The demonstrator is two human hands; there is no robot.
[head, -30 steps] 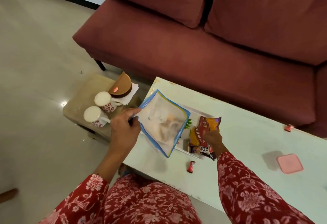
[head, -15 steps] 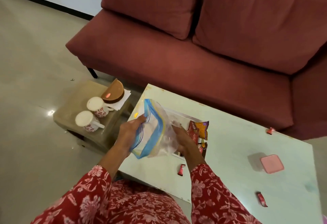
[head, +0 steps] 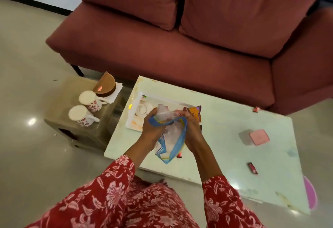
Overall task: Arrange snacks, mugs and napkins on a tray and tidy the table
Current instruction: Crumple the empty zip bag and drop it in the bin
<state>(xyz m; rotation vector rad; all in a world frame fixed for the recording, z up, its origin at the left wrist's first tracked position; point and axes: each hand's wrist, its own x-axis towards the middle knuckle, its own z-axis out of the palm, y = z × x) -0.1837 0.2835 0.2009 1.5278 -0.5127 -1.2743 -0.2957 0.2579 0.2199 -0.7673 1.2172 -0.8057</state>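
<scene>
The left hand [head: 153, 128] and right hand [head: 191, 128] both grip the mouth of a clear, blue-edged bag [head: 171, 137], fingers closed on its rim, above the table's [head: 225, 128] near edge. Just behind lies the tray [head: 137, 119] with a snack packet [head: 195, 112]. Two mugs [head: 84, 108] stand on a side stool [head: 59, 101] to the left.

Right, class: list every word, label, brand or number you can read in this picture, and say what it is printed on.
No text can be read.
Snack packet: printing too blurred.
Red wrapper: markings too small.
Brown holder: red sticker, unreadable.
Zip bag in both hands: coloured bands, no legible words.
Mugs: flower pattern only.
</scene>
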